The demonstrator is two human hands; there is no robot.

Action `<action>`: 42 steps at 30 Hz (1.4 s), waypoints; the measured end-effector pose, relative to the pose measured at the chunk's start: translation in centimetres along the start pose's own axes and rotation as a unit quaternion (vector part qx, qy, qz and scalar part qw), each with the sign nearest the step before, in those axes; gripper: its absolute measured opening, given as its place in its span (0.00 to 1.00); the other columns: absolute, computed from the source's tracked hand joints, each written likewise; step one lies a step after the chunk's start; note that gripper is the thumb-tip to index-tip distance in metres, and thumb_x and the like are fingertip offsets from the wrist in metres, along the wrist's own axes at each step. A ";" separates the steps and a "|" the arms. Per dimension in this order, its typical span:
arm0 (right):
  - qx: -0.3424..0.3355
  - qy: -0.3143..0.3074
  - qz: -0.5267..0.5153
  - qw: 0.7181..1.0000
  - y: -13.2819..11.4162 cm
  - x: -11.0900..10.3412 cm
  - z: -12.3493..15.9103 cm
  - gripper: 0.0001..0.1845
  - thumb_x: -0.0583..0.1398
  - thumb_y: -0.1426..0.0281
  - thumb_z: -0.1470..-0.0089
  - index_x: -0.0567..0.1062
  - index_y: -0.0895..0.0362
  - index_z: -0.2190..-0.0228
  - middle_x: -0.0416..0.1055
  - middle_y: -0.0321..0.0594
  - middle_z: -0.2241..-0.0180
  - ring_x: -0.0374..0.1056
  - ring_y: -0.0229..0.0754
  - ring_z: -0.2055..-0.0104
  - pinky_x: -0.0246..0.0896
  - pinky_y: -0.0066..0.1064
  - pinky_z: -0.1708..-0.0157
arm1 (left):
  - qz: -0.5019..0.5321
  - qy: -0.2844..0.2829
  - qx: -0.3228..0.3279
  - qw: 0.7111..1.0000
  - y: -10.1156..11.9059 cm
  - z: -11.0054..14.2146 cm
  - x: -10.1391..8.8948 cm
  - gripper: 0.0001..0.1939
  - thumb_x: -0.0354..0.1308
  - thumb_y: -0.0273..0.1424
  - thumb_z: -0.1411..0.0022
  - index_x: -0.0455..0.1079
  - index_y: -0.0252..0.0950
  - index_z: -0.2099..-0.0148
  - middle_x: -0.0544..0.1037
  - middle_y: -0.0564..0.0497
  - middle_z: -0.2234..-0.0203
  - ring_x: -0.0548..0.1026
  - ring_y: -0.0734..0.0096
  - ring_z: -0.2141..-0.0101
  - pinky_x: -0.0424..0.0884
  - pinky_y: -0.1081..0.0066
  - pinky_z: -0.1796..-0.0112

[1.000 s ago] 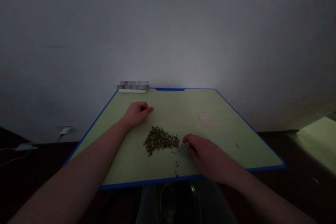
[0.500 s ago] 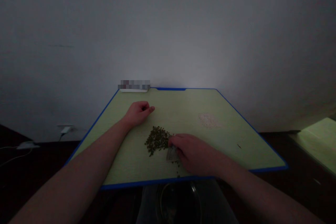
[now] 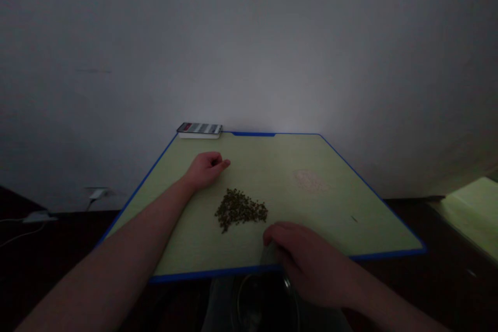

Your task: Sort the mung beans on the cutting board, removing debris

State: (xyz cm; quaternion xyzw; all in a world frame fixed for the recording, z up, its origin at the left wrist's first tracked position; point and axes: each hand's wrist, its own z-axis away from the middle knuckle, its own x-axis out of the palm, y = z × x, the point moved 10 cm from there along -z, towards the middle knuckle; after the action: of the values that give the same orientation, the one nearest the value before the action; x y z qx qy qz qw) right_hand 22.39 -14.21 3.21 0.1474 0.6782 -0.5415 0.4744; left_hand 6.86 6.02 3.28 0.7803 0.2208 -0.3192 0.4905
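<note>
My right hand [image 3: 299,257] is closed on a thin, see-through plastic card [image 3: 267,255], held at the near edge of the table. The card's lower part is dim and hard to make out. Just below it, between the legs, sits a dark, shiny-rimmed round container [image 3: 266,303]. A loose pile of small greenish-brown beans or seeds [image 3: 238,209] lies mid-table, apart from the card. My left hand [image 3: 206,168] rests on the table behind that pile, fingers curled in and thumb out, with nothing visible in it.
A pale, flat patch of small light grains [image 3: 310,180] lies right of centre. Nearer the right edge is a thin dark sliver [image 3: 354,219]. A phone [image 3: 200,128] lies on a white box at the far left corner. The table [image 3: 187,254] has a blue rim, against a wall.
My right hand has drawn the card back from the pile to the table's near edge. The few stray beans in front of the pile are gone from the tabletop. My left hand stays put.
</note>
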 end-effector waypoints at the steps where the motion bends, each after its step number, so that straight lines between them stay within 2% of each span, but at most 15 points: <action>1: 0.000 -0.002 -0.002 1.000 0.1 -0.1 0.2 0.16 0.50 0.81 0.50 0.68 0.56 0.61 0.69 0.41 0.62 0.63 0.41 0.60 0.55 0.34 0.59 | 0.002 0.000 0.001 1.000 0.0 0.0 0.0 0.20 0.51 0.45 0.47 0.57 0.35 0.81 0.56 0.58 0.86 0.55 0.79 0.81 0.52 0.74 0.78; 4: 0.021 0.010 -0.021 1.000 0.8 -0.5 0.6 0.14 0.50 0.80 0.48 0.68 0.56 0.61 0.69 0.41 0.62 0.64 0.40 0.61 0.56 0.33 0.60 | 0.003 -0.001 0.008 1.000 0.0 0.0 0.1 0.21 0.51 0.45 0.47 0.57 0.35 0.81 0.56 0.58 0.86 0.55 0.79 0.81 0.52 0.74 0.78; 10: 0.093 0.108 -0.013 0.990 3.2 -1.8 0.0 0.15 0.51 0.75 0.47 0.69 0.56 0.57 0.71 0.43 0.63 0.66 0.42 0.61 0.58 0.34 0.62 | -0.015 0.002 0.009 1.000 0.0 0.0 0.0 0.21 0.51 0.46 0.46 0.57 0.35 0.81 0.56 0.58 0.86 0.56 0.79 0.81 0.52 0.74 0.78; 16: 0.095 0.163 0.038 0.981 3.4 -1.9 -1.4 0.18 0.52 0.73 0.48 0.70 0.59 0.55 0.73 0.46 0.63 0.68 0.43 0.62 0.60 0.35 0.62 | -0.015 0.007 0.014 1.000 0.1 0.0 -0.1 0.21 0.50 0.46 0.47 0.57 0.35 0.81 0.56 0.58 0.86 0.55 0.79 0.81 0.52 0.74 0.78; 20: 0.116 0.174 0.045 0.977 4.4 -2.6 -0.9 0.16 0.51 0.73 0.47 0.70 0.58 0.56 0.73 0.43 0.67 0.68 0.43 0.65 0.60 0.34 0.65 | -0.008 0.004 0.008 1.000 0.1 0.0 -0.1 0.21 0.51 0.45 0.47 0.57 0.35 0.81 0.56 0.58 0.86 0.55 0.79 0.81 0.51 0.74 0.78; 25: 0.141 0.175 0.038 0.974 6.5 -3.9 0.9 0.16 0.51 0.70 0.47 0.70 0.58 0.56 0.73 0.45 0.65 0.68 0.45 0.63 0.60 0.36 0.64 | 0.000 0.000 -0.001 1.000 -0.1 -0.1 0.0 0.20 0.51 0.45 0.47 0.57 0.35 0.81 0.56 0.58 0.86 0.55 0.79 0.81 0.52 0.74 0.78; 29: 0.157 0.173 0.023 0.972 7.9 -4.5 1.8 0.16 0.51 0.69 0.46 0.69 0.57 0.56 0.73 0.43 0.67 0.68 0.44 0.65 0.61 0.36 0.66 | 0.000 0.000 0.010 1.000 0.1 0.0 0.0 0.20 0.51 0.45 0.47 0.57 0.35 0.81 0.56 0.58 0.86 0.55 0.79 0.81 0.51 0.74 0.78; 38: 0.158 0.176 0.030 0.971 8.7 -5.1 2.2 0.15 0.51 0.69 0.46 0.68 0.57 0.57 0.71 0.41 0.69 0.67 0.43 0.67 0.59 0.35 0.67 | -0.004 0.004 0.009 1.000 -0.2 -0.1 0.0 0.21 0.51 0.46 0.47 0.57 0.35 0.81 0.56 0.58 0.86 0.55 0.79 0.81 0.52 0.74 0.78; 42: 0.155 0.191 0.037 0.969 9.3 -6.2 1.9 0.14 0.50 0.68 0.46 0.67 0.57 0.57 0.70 0.39 0.71 0.66 0.42 0.69 0.58 0.34 0.68 | -0.007 0.003 0.009 1.000 -0.2 -0.1 0.1 0.21 0.51 0.46 0.47 0.58 0.35 0.80 0.56 0.58 0.86 0.56 0.79 0.81 0.52 0.74 0.78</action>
State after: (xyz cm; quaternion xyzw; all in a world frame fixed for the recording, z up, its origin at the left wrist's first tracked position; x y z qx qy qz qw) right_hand 33.08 -10.53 2.74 0.3446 0.6580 -0.5840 0.3273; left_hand 6.78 6.18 3.14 0.7838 0.2253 -0.3224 0.4806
